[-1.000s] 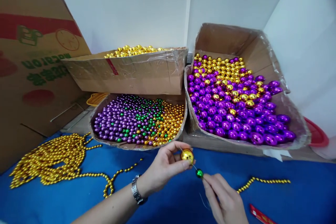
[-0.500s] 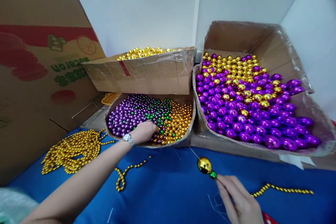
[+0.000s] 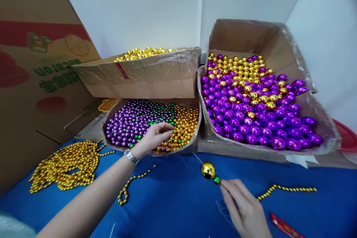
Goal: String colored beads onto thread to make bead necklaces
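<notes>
Right hand (image 3: 242, 204) grasped green bead (image 3: 216, 180) at fingertips; gold ball (image 3: 208, 170) beside bead, toward ten o'clock. Left hand (image 3: 154, 137), ten o'clock from right, curled at small beads (image 3: 125, 124); couldn't tell if grasping.

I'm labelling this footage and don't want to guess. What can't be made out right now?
All in the head view:
- Whether the left hand pinches a bead: its fingers obscure this.
- What lies between the right hand's fingertips beside the green bead: the fingers cover it.
- The rear box's lower contents: its front wall hides them.
- The red packet's near end: cut off by the bottom edge.
</notes>
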The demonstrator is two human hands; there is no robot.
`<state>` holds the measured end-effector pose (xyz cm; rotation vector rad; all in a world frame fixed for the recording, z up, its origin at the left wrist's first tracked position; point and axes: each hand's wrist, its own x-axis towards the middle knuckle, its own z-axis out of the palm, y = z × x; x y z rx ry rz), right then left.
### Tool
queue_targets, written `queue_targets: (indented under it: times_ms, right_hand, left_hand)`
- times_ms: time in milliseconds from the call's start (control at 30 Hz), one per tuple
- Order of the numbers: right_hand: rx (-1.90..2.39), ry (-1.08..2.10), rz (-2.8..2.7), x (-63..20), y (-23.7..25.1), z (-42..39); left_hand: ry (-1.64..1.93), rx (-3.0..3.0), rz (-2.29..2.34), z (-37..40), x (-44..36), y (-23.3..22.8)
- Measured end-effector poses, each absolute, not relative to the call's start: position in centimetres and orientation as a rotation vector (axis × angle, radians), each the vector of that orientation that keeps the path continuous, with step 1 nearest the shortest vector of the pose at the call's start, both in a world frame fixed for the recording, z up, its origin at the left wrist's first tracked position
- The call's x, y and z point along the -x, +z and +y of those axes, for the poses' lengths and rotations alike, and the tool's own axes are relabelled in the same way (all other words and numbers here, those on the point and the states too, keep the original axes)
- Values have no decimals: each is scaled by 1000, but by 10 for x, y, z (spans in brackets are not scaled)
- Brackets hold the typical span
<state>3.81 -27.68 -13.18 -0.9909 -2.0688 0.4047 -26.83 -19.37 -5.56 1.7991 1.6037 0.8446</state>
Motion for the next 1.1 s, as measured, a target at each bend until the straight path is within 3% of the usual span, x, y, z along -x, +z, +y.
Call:
queue_targets:
  times_ms: [233, 667, 1100]
  right_hand:
    - [1001, 387, -2086, -42, -139, -278]
    - [990, 401, -2091, -43, -140, -277]
    - [972, 421, -2126, -42, -143, -279]
  left_hand:
    - [716, -2052, 1866, -177, 309, -63]
    - [396, -2302, 1923, -177, 314, -61]
    - [50, -2397, 1492, -173, 280, -76]
